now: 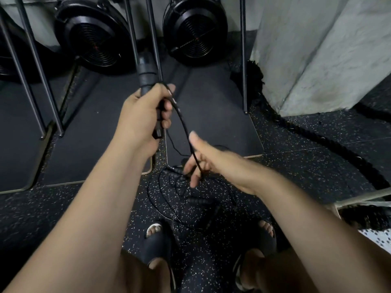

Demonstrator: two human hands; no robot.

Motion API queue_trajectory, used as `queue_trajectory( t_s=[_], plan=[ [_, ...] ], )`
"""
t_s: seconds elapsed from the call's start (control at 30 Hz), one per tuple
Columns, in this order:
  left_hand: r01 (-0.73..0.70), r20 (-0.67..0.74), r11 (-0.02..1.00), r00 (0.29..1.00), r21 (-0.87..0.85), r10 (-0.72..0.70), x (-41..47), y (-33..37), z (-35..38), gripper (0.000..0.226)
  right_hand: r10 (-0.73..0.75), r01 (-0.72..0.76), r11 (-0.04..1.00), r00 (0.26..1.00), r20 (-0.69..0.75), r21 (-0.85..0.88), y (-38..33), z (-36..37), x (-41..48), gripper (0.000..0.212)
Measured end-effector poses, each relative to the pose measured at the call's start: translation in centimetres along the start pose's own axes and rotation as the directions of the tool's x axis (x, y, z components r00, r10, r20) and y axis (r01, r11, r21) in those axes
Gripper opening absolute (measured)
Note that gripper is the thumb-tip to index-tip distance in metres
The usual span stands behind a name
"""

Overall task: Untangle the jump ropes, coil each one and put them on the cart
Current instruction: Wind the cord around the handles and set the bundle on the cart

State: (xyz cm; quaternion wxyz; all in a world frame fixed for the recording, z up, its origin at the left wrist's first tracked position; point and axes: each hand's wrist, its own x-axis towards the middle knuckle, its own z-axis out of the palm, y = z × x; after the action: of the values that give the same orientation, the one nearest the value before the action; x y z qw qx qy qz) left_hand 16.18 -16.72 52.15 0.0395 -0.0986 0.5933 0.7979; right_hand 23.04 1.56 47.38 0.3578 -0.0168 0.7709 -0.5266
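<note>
Handle (145,70) gripped tight in left hand (143,115), held high so cord (183,121) hangs free. Cord passed through right hand (204,157), fingers (193,178) loosely curled round it, likely for pulling clear of tangle (190,199) left on floor (296,166).

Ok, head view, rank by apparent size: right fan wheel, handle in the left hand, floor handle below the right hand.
1. right fan wheel
2. handle in the left hand
3. floor handle, though farther off, so unsure
</note>
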Motion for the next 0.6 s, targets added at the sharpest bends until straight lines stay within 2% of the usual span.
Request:
queue_trajectory(
  t_s=[0.1, 0.2, 0.27, 0.33, 0.4, 0.47, 0.53, 0.6],
  plan=[
    [-0.004, -0.063, 0.998, 0.998, -0.063, 0.000, 0.6, 0.8, -1.4, 0.008, 0.038, -0.032, 0.994, 0.998, 0.049, -0.103, 1.1, -0.7, 0.5, 0.066],
    [0.004, -0.101, 0.997, 0.995, -0.079, -0.012, 0.7, 1.2, -2.5, 0.004, 0.023, -0.029, 0.986, 0.999, -0.034, -0.167, 2.5, -1.3, 1.6, 0.025],
    [0.013, -0.109, 0.993, 0.994, -0.116, -0.026, 0.9, 1.5, -2.9, 0.007, 0.051, -0.087, 0.975, 0.983, -0.174, -0.206, 3.5, -1.6, 2.5, 0.033],
    [0.017, -0.098, 0.989, 0.995, -0.149, -0.032, 0.9, 1.9, -3.1, 0.012, 0.089, -0.124, 0.987, 0.953, -0.289, -0.103, 4.4, -1.9, 3.4, 0.038],
    [0.022, -0.059, 0.989, 0.998, -0.144, -0.031, 0.5, 2.3, -2.9, 0.016, 0.100, -0.091, 0.995, 0.925, -0.367, 0.043, 5.6, -2.2, 4.7, 0.026],
    [0.018, -0.012, 0.995, 1.000, -0.094, -0.020, 0.1, 2.3, -2.4, 0.020, 0.088, -0.083, 0.996, 0.914, -0.397, 0.030, 6.7, -2.6, 5.8, 0.014],
    [-0.002, 0.036, 0.999, 0.999, -0.036, 0.004, -0.4, 2.2, -1.8, 0.023, 0.121, -0.113, 0.993, 0.955, -0.271, 0.047, 7.4, -2.8, 6.4, 0.032],
    [-0.027, 0.073, 1.000, 0.997, 0.001, 0.027, -0.7, 2.0, -1.3, 0.021, 0.173, -0.172, 0.955, 0.985, 0.018, 0.241, 8.7, -3.6, 7.0, 0.047]
  ],
)
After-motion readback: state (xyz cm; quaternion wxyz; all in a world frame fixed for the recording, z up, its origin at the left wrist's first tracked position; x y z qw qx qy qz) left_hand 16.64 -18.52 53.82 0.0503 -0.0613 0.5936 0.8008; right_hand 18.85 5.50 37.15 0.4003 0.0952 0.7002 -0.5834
